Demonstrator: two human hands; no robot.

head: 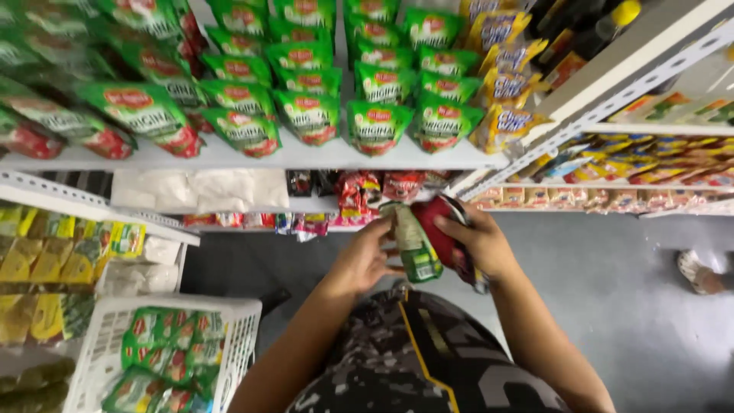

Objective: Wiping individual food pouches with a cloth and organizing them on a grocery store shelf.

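My left hand [365,256] and my right hand [475,243] meet in front of my body, both gripping a stack of flat pouches. The green-and-white pouch [414,245] faces my left hand, and a red pouch [449,239] lies behind it against my right palm. Above the hands a white shelf [229,157] carries rows of the same green pouches [306,99] with red bases, standing upright. Below it a lower shelf holds small red packets [359,191].
A white plastic basket [229,336] at lower left holds several green pouches. Yellow pouches [501,76] stand right of the green rows. Another shelving unit [650,176] runs along the right. A person's sandalled foot [699,271] rests on the grey floor [612,283].
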